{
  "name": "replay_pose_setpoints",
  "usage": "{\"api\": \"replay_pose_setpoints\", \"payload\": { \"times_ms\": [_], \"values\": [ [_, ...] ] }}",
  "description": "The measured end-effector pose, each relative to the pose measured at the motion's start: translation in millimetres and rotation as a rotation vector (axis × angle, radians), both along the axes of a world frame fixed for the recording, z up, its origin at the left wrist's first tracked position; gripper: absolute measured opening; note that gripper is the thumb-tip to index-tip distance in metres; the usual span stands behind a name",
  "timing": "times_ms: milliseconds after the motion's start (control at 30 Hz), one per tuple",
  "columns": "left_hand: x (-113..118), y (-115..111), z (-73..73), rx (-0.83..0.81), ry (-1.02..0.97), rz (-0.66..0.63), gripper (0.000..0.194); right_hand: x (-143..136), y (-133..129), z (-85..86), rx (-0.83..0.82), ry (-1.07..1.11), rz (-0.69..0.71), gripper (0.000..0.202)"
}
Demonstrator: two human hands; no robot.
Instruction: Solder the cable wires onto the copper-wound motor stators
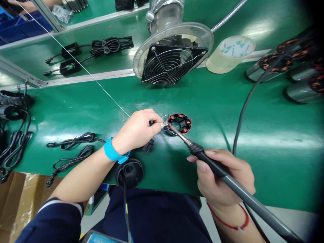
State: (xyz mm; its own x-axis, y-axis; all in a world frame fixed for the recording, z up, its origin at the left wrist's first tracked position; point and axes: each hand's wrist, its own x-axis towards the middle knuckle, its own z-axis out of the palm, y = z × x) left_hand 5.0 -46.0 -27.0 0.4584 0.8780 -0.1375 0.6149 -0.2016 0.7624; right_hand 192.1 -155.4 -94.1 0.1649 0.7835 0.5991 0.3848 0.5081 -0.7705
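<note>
My left hand point(141, 130), with a blue band at the wrist, pinches a thin yellow wire point(165, 125) at the left edge of a round copper-wound stator point(186, 130). A thin white strand point(101, 86) runs from the upper left down to this hand. In my right hand point(225, 175) is a soldering iron point(215, 167), its tip touching or very near the stator's left rim by the wire. Blue and other fine wire ends show beside my left fingertips. A small black connector point(148, 145) lies just below the left hand.
A round black cap point(129, 173) with a cable sits at the front edge. Behind stand a fan point(168, 65) and a tape roll point(230, 50). Several wound stators in metal housings point(272, 67) are at right. Coiled black cables point(73, 160) lie left. The iron's cord point(244, 108) crosses the right side.
</note>
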Motion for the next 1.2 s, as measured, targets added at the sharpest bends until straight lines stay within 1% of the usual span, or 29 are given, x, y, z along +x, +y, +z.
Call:
{"api": "replay_pose_setpoints", "payload": {
  "times_ms": [167, 267, 333, 400, 500, 600, 700, 800, 900, 967, 1100, 1200],
  "values": [
    [1, 0, 1.2, 0.004, 0.007, 0.008, 0.018, 1, -1, -1.2, 0.006, 0.003, 0.012, 0.028],
    [1, 0, 0.7, 0.012, 0.004, 0.009, 0.018, 2, -1, -1.8, 0.027, -0.019, -0.023, 0.030],
    [1, 0, 0.6, 0.017, 0.005, 0.010, 0.018, 1, 0, -0.3, 0.007, -0.036, -0.063, 0.034],
    [1, 0, 0.5, 0.022, 0.009, 0.009, 0.017, 0, 4, 4.2, -0.061, -0.023, -0.084, 0.038],
    [0, 1, 0.0, 0.026, 0.014, 0.005, 0.017, -3, 17, 16.2, -0.214, 0.008, -0.042, 0.038],
    [0, 1, -1.2, 0.030, 0.010, 0.002, 0.017, -5, 34, 27.4, -0.308, -0.111, 0.000, 0.033],
    [0, 1, -1.7, 0.036, 0.003, 0.003, 0.017, -9, 46, 30.2, -0.344, -0.241, 0.069, 0.037],
    [0, 1, -0.9, 0.032, 0.001, 0.006, 0.018, -14, 47, 25.7, -0.338, -0.268, 0.084, 0.041],
    [-1, 2, -0.7, 0.011, -0.001, 0.003, 0.018, -19, 44, 20.8, -0.318, -0.254, 0.000, 0.041],
    [-1, 2, -1.7, -0.007, -0.006, 0.003, 0.017, -23, 43, 19.6, -0.314, -0.274, -0.033, 0.041],
    [-2, 2, -4.9, -0.014, -0.040, -0.004, 0.016, -31, 46, 21.5, -0.270, -0.308, 0.003, 0.035],
    [-2, 1, -5.5, 0.041, -0.090, -0.011, 0.017, -33, 47, 22.9, -0.257, -0.263, 0.017, 0.039]
  ]
}}
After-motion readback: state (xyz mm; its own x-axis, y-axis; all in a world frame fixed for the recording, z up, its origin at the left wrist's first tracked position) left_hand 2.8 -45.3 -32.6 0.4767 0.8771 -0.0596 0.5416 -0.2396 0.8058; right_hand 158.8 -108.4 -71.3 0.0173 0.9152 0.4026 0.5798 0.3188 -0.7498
